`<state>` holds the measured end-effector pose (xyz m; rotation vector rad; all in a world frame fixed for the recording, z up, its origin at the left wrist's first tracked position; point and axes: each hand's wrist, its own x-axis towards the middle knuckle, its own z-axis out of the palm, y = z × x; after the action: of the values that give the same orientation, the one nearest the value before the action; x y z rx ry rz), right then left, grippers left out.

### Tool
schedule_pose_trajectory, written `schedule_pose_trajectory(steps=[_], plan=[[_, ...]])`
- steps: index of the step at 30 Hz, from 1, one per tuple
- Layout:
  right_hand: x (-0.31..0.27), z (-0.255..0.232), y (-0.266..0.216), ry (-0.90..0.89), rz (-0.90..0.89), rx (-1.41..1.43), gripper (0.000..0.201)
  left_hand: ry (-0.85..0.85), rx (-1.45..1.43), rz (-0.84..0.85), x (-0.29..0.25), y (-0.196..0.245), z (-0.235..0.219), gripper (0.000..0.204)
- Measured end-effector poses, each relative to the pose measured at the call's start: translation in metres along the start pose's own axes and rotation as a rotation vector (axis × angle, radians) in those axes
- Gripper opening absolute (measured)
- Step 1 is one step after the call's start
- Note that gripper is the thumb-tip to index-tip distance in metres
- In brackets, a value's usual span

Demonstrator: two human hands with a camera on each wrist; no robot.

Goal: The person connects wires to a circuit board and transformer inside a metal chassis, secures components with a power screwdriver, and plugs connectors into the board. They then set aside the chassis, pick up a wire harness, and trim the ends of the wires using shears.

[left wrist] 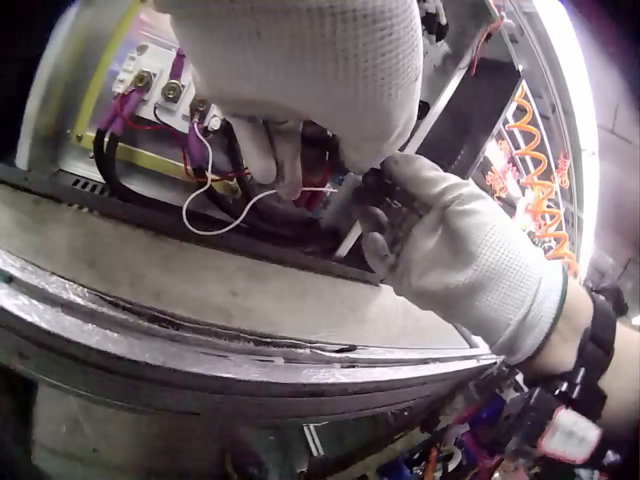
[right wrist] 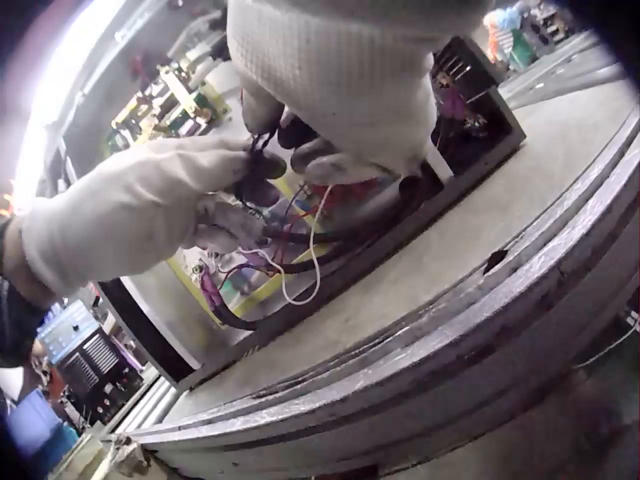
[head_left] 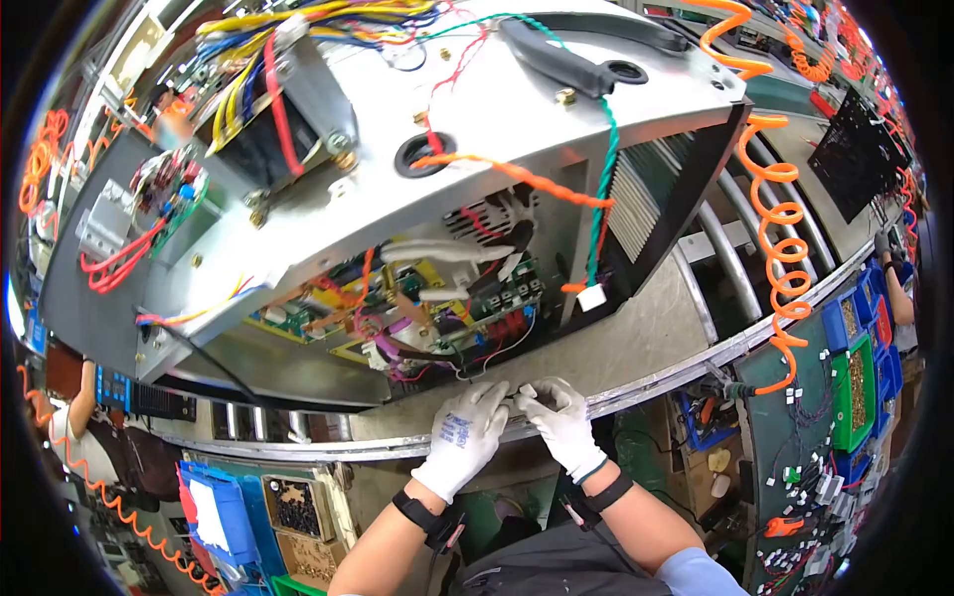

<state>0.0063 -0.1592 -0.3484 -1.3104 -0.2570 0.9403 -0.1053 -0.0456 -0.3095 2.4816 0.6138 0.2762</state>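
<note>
Both hands wear white knit gloves with darkened fingertips and meet in front of the open metal cabinet (head_left: 437, 214). My left hand (head_left: 463, 439) pinches a thin black looped piece (right wrist: 262, 146) in the right wrist view; its exact kind I cannot tell. From the other side, my right hand (head_left: 562, 427) pinches the same small dark piece (left wrist: 374, 188), thumb and forefinger close to the left fingertips. Behind the fingers, a white wire (left wrist: 205, 232) loops down near black cables (left wrist: 112, 165) with purple ends. Circuit boards (right wrist: 165, 110) sit inside the cabinet.
The cabinet stands on a roller conveyor with a metal edge rail (head_left: 636, 389). An orange coiled hose (head_left: 780, 228) hangs at the right. Green bins of small parts (head_left: 853, 397) and a bench with wires (head_left: 795, 467) are right; blue bins (head_left: 224, 512) are left.
</note>
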Motion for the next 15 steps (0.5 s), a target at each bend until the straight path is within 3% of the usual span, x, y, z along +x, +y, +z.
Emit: schedule_pose_trajectory(steps=[3, 5, 7, 9, 11, 15], plan=[[-0.005, 0.015, -0.001, 0.012, -0.013, 0.142, 0.018, 0.154, 0.018, 0.070, -0.013, -0.002, 0.004, 0.029], [-0.009, 0.022, -0.001, 0.074, -0.082, -0.055, 0.031, 0.221, 0.017, 0.018, -0.019, -0.005, 0.008, 0.025], [-0.006, 0.034, 0.020, 0.157, 0.058, 0.279, 0.039, 0.258, 0.003, -0.040, -0.014, -0.007, 0.009, 0.022], [-0.001, 0.041, 0.026, 0.167, 0.243, 0.544, 0.039, 0.229, 0.133, 0.014, -0.011, -0.013, 0.014, 0.025], [0.003, 0.042, 0.023, 0.138, 0.198, 0.609, 0.034, 0.230, 0.134, 0.042, -0.011, -0.011, 0.017, 0.026], [0.012, 0.039, 0.013, 0.122, 0.075, 0.428, 0.033, 0.149, 0.244, 0.097, -0.008, 0.002, 0.014, 0.031]])
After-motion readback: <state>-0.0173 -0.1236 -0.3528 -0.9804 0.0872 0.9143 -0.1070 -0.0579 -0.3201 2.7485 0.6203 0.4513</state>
